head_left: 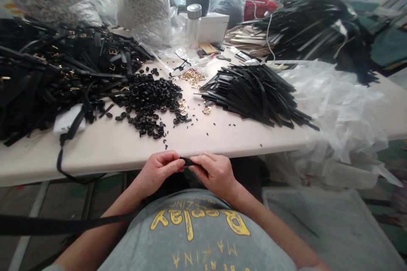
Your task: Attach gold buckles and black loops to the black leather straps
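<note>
Close to my body, at the table's front edge, my left hand (163, 172) and my right hand (216, 174) pinch a black strap (188, 161) between them. Only a short piece of it shows; the fingers hide the rest. Beyond my hands lies a heap of small black loops (154, 95). Gold buckles (192, 77) are scattered behind it and beside it. To the right is a pile of flat black strips (254, 89). A large tangle of black straps with gold buckles (63, 63) covers the left side.
A white box-shaped device (69, 119) sits at the left under straps. Crumpled clear plastic (337, 110) hangs over the right edge. A glass bottle (193, 29), filled bags (143, 0) and more long black strips (311, 29) stand or lie at the back. A plastic bin (330, 220) is below right.
</note>
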`<state>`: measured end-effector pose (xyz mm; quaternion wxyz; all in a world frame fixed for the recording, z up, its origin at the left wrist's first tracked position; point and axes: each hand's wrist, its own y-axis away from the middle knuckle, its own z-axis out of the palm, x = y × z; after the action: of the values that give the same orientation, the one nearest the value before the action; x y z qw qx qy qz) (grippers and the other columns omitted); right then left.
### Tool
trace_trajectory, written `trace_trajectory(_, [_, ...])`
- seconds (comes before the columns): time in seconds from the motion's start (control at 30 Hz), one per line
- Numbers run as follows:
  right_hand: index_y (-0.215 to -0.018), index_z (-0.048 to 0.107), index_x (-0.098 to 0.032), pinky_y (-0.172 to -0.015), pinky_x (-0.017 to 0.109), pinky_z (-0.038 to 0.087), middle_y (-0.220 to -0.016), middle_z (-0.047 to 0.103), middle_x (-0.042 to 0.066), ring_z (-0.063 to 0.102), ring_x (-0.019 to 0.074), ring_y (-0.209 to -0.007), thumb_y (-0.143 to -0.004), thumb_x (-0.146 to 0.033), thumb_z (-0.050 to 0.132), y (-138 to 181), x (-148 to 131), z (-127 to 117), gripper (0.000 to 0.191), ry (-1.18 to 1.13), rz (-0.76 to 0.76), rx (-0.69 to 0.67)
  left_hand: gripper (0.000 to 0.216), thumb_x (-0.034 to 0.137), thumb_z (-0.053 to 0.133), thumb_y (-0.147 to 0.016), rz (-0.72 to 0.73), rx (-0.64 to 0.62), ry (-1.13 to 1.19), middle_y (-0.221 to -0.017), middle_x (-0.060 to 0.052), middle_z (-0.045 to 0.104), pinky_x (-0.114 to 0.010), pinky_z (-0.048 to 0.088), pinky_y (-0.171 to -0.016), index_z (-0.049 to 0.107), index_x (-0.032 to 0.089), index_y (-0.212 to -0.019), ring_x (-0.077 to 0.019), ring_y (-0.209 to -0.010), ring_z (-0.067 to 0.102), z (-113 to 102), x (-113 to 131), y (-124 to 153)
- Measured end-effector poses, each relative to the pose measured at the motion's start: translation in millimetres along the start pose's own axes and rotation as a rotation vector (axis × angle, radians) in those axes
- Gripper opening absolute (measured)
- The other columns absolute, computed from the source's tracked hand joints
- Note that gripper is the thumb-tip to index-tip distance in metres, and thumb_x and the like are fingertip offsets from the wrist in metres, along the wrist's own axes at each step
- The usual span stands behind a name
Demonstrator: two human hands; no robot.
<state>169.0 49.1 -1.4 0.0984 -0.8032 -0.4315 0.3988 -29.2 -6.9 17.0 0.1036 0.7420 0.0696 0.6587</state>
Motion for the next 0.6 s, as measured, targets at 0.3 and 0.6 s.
trace_trajectory(0.3, [-0.079,0.065,-0.019,-0.054,0.024,0.036,-0.065,0.062,0.000,0.053,0.0111,-0.055,-0.092,-0.021,0.056,4,5,1,0.016,-0.034,0.033,-0.097,0.030,0.047,0.059,-0.088,0.221,0.200,-0.455,-0.072,-0.003,0.069,-0.028,0.047,-0.069,0.071,0.021,-0.076,-0.0186,-0.070,0.061,-39,-8,-6])
trace_trajectory(0.6, [-0.077,0.063,-0.019,-0.055,0.023,0.036,-0.065,0.062,0.000,0.053,0.0114,-0.055,-0.091,-0.019,0.056,10,12,-3,0.015,0.024,0.047,-0.050,0.019,0.041,0.064,-0.082,0.405,0.416,-0.861,-0.097,-0.007,0.073,-0.038,0.046,-0.089,0.076,0.027,-0.081,-0.0272,-0.092,0.064,-82,-7,-47])
